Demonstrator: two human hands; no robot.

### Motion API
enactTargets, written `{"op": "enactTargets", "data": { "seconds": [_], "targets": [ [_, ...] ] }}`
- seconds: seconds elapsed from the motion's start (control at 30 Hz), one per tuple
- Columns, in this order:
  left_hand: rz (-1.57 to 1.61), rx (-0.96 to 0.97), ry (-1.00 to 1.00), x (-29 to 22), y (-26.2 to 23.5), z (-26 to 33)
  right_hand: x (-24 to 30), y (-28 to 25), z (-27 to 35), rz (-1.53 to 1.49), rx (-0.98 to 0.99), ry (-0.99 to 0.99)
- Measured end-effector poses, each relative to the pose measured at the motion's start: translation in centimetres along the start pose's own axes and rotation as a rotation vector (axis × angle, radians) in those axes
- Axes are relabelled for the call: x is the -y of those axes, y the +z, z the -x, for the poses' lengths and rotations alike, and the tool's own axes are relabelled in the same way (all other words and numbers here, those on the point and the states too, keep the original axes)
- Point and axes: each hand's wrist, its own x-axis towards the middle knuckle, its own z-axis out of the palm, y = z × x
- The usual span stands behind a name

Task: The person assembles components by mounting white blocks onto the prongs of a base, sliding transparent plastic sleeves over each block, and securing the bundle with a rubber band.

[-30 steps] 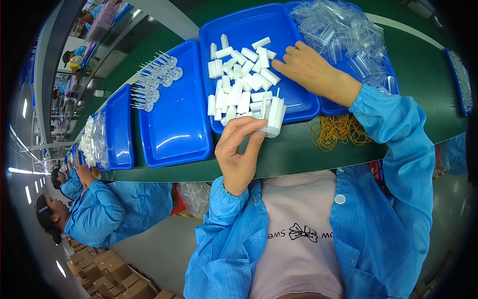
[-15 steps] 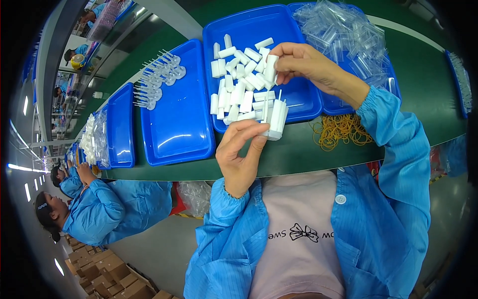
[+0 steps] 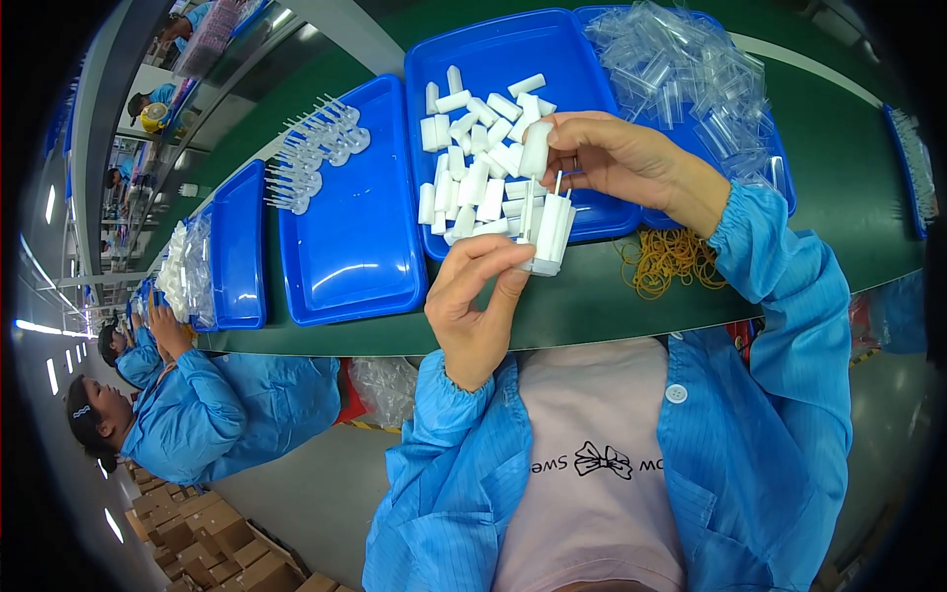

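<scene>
My left hand (image 3: 480,296) pinches a small bundle of white plastic pieces (image 3: 548,232) above the green bench. My right hand (image 3: 619,158) holds a single white plastic piece (image 3: 534,153) just above that bundle, almost touching it. Behind both hands lies a blue tray (image 3: 513,59) with several loose white pieces (image 3: 473,158) scattered in it.
An almost bare blue tray (image 3: 345,247) to the left carries clear plastic parts (image 3: 316,148) at its far end. A heap of clear bags (image 3: 691,79) fills a tray at right. Yellow rubber bands (image 3: 671,261) lie on the green bench. Other workers in blue coats sit at left.
My right hand lifted a white piece out of the tray and brought it to the bundle. My left hand raised the bundle slightly toward it.
</scene>
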Motion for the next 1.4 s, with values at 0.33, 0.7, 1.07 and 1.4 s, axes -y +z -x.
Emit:
{"op": "enactTargets", "data": {
  "seconds": [0.33,0.7,1.07,1.4],
  "targets": [
    [-0.036,0.036,0.015,-0.1,0.0,0.0,1.7,1.2,0.5,0.441,-0.051,-0.023],
    [-0.188,-0.06,0.207,-0.1,0.9,0.1,1.6,3.5,1.6,0.52,-0.014,0.003],
    [-0.066,-0.09,0.039,0.3,0.9,0.5,1.3,5.3,3.1,0.545,-0.028,-0.081],
    [-0.137,-0.129,0.018,1.0,-0.4,0.0,2.0,-1.0,-2.3,1.472,-0.156,-0.566]
  ]
}}
